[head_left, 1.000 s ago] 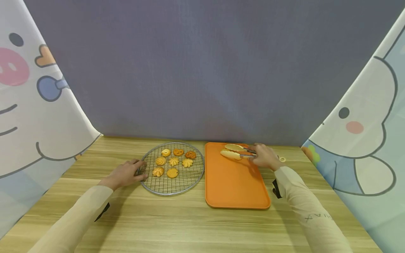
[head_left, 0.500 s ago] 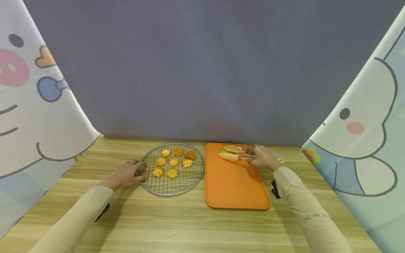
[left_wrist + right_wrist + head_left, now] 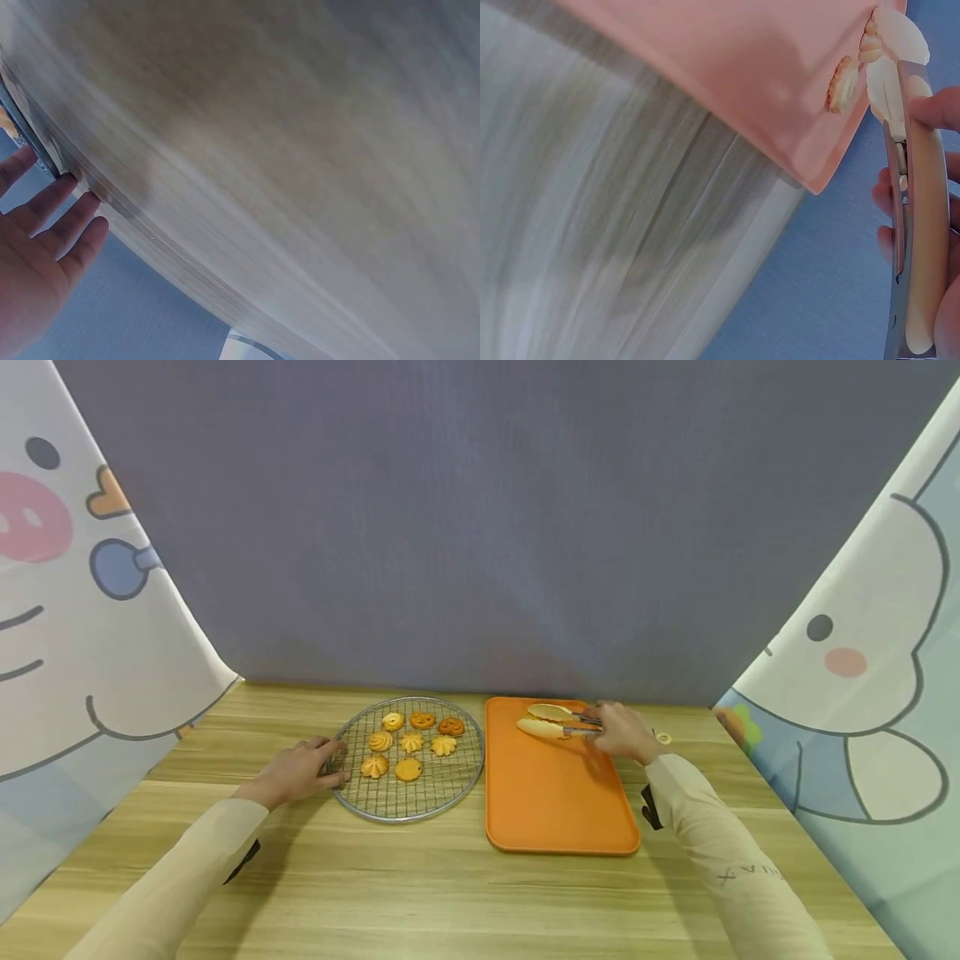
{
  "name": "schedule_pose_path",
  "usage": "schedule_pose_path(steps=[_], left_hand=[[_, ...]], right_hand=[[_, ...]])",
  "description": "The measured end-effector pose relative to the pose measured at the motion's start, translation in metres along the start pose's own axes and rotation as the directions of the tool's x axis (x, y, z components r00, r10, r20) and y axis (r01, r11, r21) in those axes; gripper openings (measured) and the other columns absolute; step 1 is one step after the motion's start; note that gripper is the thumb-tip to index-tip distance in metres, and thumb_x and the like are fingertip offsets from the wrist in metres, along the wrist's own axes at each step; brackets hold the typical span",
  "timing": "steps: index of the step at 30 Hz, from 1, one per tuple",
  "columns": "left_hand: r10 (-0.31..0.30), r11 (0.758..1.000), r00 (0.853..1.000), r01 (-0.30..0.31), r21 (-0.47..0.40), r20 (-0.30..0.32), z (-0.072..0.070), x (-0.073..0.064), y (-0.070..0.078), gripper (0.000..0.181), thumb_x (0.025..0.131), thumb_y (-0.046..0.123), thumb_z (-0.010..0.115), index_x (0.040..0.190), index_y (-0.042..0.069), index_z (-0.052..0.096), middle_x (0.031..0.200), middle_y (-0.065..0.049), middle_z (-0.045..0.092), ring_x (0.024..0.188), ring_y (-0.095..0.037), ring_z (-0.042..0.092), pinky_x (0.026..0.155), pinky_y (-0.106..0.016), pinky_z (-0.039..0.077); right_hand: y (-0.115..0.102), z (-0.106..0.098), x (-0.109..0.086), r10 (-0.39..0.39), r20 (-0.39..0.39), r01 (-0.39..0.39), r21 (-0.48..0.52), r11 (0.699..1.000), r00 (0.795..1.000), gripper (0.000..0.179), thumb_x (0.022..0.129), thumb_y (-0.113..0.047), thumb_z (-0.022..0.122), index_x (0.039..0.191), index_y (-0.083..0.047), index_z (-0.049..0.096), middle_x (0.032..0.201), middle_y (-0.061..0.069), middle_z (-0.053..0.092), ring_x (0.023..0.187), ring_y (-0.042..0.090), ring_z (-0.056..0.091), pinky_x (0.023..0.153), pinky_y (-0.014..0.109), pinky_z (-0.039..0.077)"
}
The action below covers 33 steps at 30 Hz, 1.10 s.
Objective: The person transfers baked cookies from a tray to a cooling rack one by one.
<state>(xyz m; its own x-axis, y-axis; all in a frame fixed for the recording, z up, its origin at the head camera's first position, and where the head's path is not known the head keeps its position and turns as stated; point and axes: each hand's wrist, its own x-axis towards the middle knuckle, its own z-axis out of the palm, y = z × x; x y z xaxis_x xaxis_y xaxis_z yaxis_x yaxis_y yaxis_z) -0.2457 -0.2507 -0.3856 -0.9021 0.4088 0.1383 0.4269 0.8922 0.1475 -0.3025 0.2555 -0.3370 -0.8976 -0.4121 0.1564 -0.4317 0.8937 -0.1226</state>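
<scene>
Near the far end of the orange tray (image 3: 558,802), my right hand (image 3: 622,731) grips a pair of tongs (image 3: 926,225) with cream tips and handles. The tong tips are spread over the tray. In the right wrist view one cookie (image 3: 843,84) lies on the tray beside the tips, and another cookie (image 3: 870,41) shows at the far tip; whether it is pinched I cannot tell. My left hand (image 3: 296,772) rests at the left rim of a round wire rack (image 3: 442,789), relaxed fingers touching it. Several cookies (image 3: 412,742) of different shapes lie on the rack.
The rack and tray stand side by side on a wooden table (image 3: 390,893). A grey-blue panel (image 3: 480,527) rises at the table's back edge. Printed cloth walls (image 3: 67,652) flank it. A small ring (image 3: 663,738) at the tongs' end sticks out past the right hand.
The right hand and the tongs have shifted slightly left over the tray. The left hand, the rack and its cookies have stayed in place.
</scene>
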Motion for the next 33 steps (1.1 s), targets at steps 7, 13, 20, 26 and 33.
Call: schedule_pose_path(steps=[7,13,20,26,33], left_hand=[[-0.001,1.0,1.0,0.001,-0.002,-0.001,0.001,0.0,0.0,0.053,0.083,0.04,0.063,0.121,0.005,0.054,0.117,-0.026,0.055,0.097,-0.047,0.055,0.075,-0.058,0.047],[-0.003,1.0,1.0,0.003,-0.002,0.001,0.002,0.0,-0.001,0.053,0.083,0.04,0.063,0.121,0.004,0.054,0.117,-0.027,0.054,0.098,-0.048,0.055,0.075,-0.059,0.047],[-0.005,1.0,1.0,0.005,0.001,0.007,0.003,0.001,-0.003,0.054,0.083,0.041,0.062,0.122,0.004,0.053,0.118,-0.027,0.054,0.099,-0.049,0.054,0.075,-0.059,0.046],[-0.002,1.0,1.0,0.002,0.0,0.004,0.003,0.002,-0.003,0.054,0.084,0.041,0.062,0.122,0.004,0.054,0.118,-0.027,0.054,0.099,-0.048,0.054,0.076,-0.059,0.047],[-0.001,1.0,1.0,0.001,0.011,0.008,0.003,0.002,-0.003,0.055,0.084,0.042,0.062,0.122,0.004,0.053,0.118,-0.026,0.054,0.1,-0.048,0.054,0.078,-0.06,0.045]], right_hand=[[0.0,-0.001,-0.002,-0.016,-0.01,0.016,-0.008,1.0,1.0,0.039,0.076,-0.017,0.067,0.112,-0.003,0.065,0.099,0.016,0.062,0.078,0.027,0.059,0.057,0.037,0.046],[-0.006,-0.006,-0.004,-0.032,-0.018,0.032,-0.002,0.999,0.999,0.04,0.077,-0.017,0.068,0.113,-0.003,0.064,0.106,0.019,0.061,0.083,0.03,0.06,0.058,0.039,0.047],[-0.015,-0.009,-0.007,-0.058,-0.018,0.058,-0.023,0.998,0.998,0.042,0.078,-0.019,0.065,0.117,-0.004,0.062,0.117,0.022,0.058,0.098,0.036,0.058,0.066,0.045,0.051],[-0.025,-0.011,-0.01,-0.085,-0.013,0.085,-0.034,0.996,0.996,0.043,0.077,-0.02,0.066,0.117,-0.004,0.062,0.125,0.025,0.053,0.113,0.041,0.051,0.071,0.047,0.052],[-0.04,-0.012,-0.013,-0.149,-0.032,0.148,-0.044,0.988,0.988,0.044,0.075,-0.02,0.067,0.117,-0.007,0.063,0.115,0.019,0.06,0.084,0.027,0.06,0.05,0.025,0.041]])
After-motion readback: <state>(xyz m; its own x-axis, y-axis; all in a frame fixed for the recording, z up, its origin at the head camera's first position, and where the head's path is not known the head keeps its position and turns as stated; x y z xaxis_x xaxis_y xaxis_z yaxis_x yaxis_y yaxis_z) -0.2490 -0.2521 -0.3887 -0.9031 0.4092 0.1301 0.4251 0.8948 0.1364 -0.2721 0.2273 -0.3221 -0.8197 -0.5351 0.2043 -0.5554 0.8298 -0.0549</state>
